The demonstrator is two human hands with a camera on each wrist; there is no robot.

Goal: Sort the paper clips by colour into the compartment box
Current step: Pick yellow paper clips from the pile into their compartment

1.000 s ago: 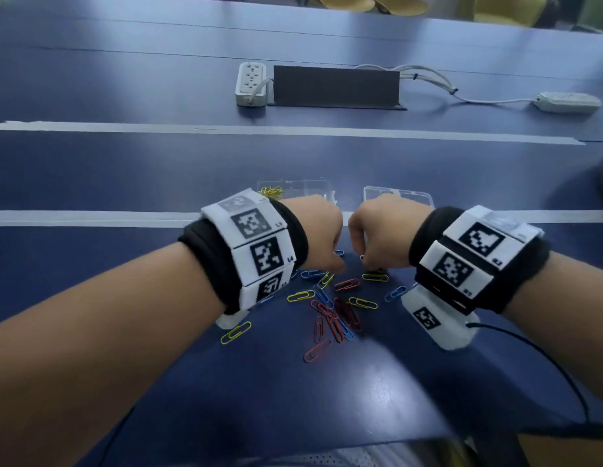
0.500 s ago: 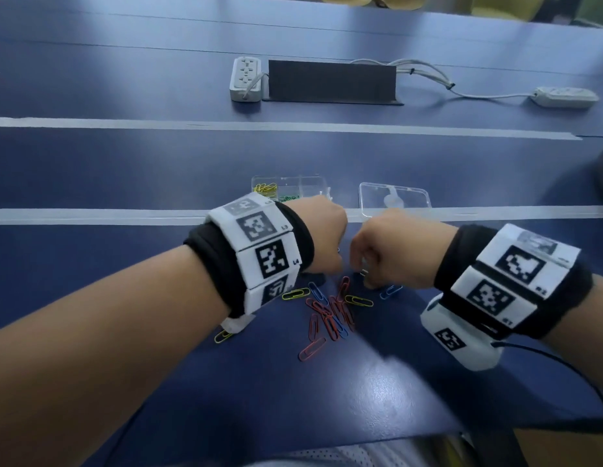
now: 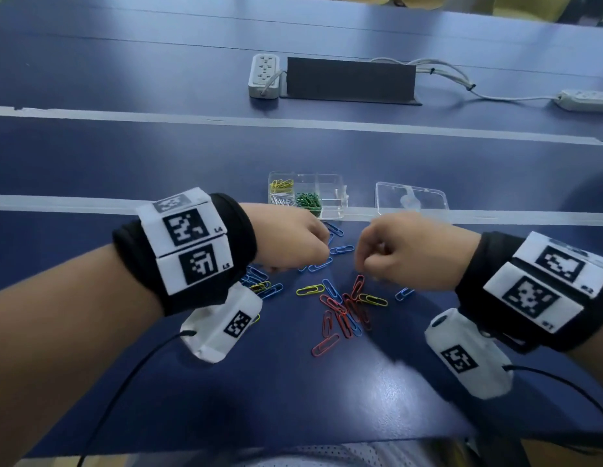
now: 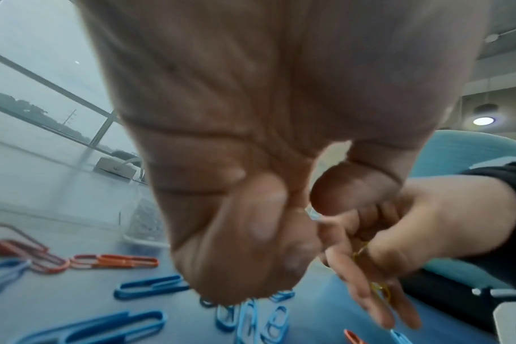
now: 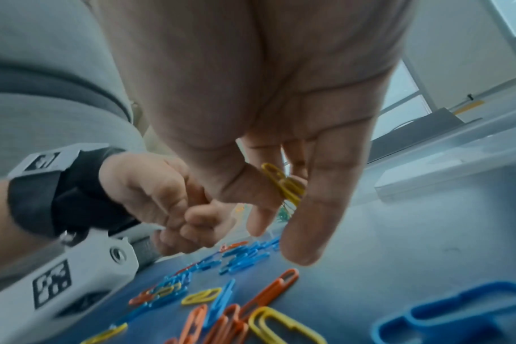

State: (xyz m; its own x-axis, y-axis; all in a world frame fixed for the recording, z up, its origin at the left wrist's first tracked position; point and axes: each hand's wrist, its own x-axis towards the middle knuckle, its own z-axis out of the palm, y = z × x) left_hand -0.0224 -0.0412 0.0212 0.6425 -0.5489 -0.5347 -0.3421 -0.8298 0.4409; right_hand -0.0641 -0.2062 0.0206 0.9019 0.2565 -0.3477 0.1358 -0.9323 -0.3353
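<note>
The big dark blue surface (image 3: 125,163) has pale stripes running across it, and everything sits on it. Far back lies a flat black rectangular panel (image 3: 350,80), with a white power strip (image 3: 264,75) just beside its left end. Closer in stands the clear plastic compartment box (image 3: 330,193), which has yellow clips in its back left part, silver ones in front of those, and green ones in the next part along. The other parts look see-through with nothing I can make out. Just to the right of the box, a little apart, lies a clear plastic lid (image 3: 411,198). In front of the box is the loose pile of coloured paper clips (image 3: 340,308), spread flat in blue, red-orange and yellow. The left hand (image 3: 290,241) hangs over the blue clips at the back left of the pile, with its fingers curled in tight and thumb against them. I cannot tell if it holds a clip. The right hand (image 3: 408,251) hangs close beside it, over the middle of the pile, and the two hands do not touch. Its thumb and fingers pinch a small bunch of yellow paper clips (image 5: 283,183) up off the surface, while its other fingers point down, loose.
</note>
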